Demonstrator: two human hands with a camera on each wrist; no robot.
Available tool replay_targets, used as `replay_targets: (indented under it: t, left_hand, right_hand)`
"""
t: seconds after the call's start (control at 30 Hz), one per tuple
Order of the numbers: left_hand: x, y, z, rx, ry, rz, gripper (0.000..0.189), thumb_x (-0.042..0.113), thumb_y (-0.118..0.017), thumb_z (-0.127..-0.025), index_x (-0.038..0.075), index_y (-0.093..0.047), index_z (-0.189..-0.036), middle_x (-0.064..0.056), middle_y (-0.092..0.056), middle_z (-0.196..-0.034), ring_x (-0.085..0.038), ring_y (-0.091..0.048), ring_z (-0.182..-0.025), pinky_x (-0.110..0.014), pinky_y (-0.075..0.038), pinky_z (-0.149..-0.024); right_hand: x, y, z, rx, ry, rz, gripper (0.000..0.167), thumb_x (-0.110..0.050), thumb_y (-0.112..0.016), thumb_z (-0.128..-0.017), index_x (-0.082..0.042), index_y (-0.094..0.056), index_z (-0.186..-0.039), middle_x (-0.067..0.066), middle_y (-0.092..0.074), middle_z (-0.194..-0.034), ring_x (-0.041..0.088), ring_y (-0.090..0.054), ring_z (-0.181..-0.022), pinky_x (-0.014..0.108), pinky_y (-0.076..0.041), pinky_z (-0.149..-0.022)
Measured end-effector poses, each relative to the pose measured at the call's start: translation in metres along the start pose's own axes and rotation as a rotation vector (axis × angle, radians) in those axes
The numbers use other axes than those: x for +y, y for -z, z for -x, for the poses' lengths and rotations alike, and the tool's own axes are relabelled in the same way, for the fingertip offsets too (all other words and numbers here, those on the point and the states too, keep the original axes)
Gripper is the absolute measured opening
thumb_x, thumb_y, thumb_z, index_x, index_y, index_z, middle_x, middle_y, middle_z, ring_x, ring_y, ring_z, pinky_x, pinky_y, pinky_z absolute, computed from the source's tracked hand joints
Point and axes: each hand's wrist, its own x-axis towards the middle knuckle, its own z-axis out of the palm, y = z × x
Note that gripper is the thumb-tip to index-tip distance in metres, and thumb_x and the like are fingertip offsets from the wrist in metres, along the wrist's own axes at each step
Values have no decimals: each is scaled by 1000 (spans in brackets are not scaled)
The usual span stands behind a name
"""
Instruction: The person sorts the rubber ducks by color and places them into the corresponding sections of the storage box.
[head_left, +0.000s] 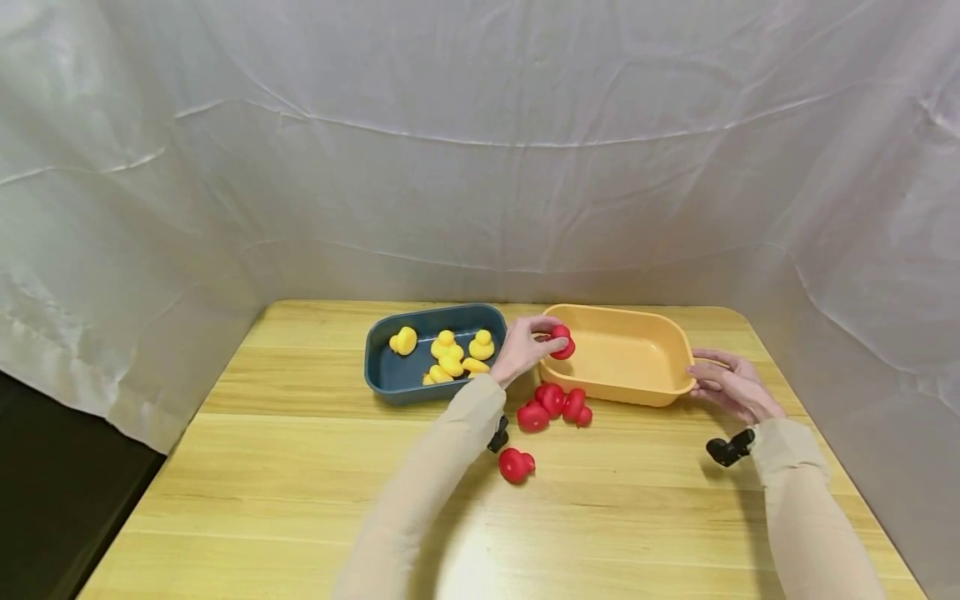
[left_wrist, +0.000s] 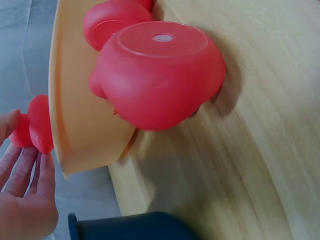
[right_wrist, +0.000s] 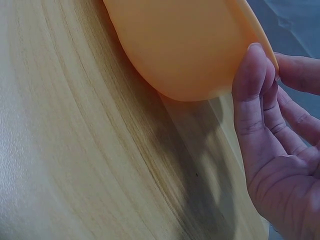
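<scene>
My left hand (head_left: pixel 525 346) pinches a red rubber duck (head_left: pixel 562 342) between thumb and fingers, at the left end of an orange plastic bin (head_left: pixel 615 387). In the left wrist view, that red duck (left_wrist: pixel 40 125) shows just beyond the bin's rim. My right hand (head_left: pixel 731 387) holds the bin's right end, with the thumb against the outer wall and the index finger at the rim in the right wrist view. More red ducks (head_left: pixel 533 417) lie on the table in front of the orange bin. A single red duck (head_left: pixel 516 465) lies nearer to me.
A dark blue bin (head_left: pixel 401 396) stands left of the orange one, with several yellow ducks (head_left: pixel 450 362) in it. My left forearm crosses in front of its right end. The wooden table (head_left: pixel 300 492) is bordered by grey-white sheeting (head_left: pixel 517 192) at the back and sides.
</scene>
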Motion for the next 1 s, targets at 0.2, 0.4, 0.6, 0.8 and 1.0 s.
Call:
replay_targets:
  t: [0.2, 0.4, 0.6, 0.8, 1.0]
  left_hand:
    - [-1, -5, -2, 6, 19, -15, 37, 13, -76, -90, 1, -68, -125, -17, -72, -119, -30, -68, -109, -31, -60, -97]
    - [0, -5, -1, -3, 17, -18, 39, 13, -75, -91, 1, -67, -127, -17, -69, -127, -32, -65, -119, -35, -55, -106]
    - [0, 1, 4, -32, -4, 18, 42, 11, -73, -92, -2, -64, -130, -22, -65, -134, -37, -58, -129, -43, -47, -115]
    - [2, 9, 16, -45, -6, 26, 41, 14, -73, -92, -1, -64, -130, -19, -66, -133, -34, -60, -128, -41, -47, -116]
    - [2, 17, 32, -90, -36, 37, 43, 16, -73, -93, 0, -63, -132, -19, -64, -135, -34, -58, -131, -40, -44, -118]
  right_hand:
    - [-1, 1, 0, -3, 1, 1, 25, 1, -57, -99, -20, -65, -111, 3, -76, -89, 15, -72, -70, 25, -64, -66]
    - [0, 1, -1, -3, 5, -1, 25, 1, -57, -99, -20, -65, -110, 4, -76, -89, 15, -72, -69, 24, -63, -66]
    - [1, 2, -1, -1, 3, 9, 24, 0, -58, -99, -20, -64, -111, 3, -76, -89, 14, -72, -69, 25, -63, -65]
    - [2, 2, 0, -13, 11, -18, 26, 2, -56, -100, -19, -65, -111, 4, -77, -89, 15, -73, -69, 25, -63, -65]
    - [3, 1, 0, -8, 11, -26, 26, 2, -56, -99, -19, -66, -110, 4, -76, -89, 16, -73, -69, 25, -64, -65]
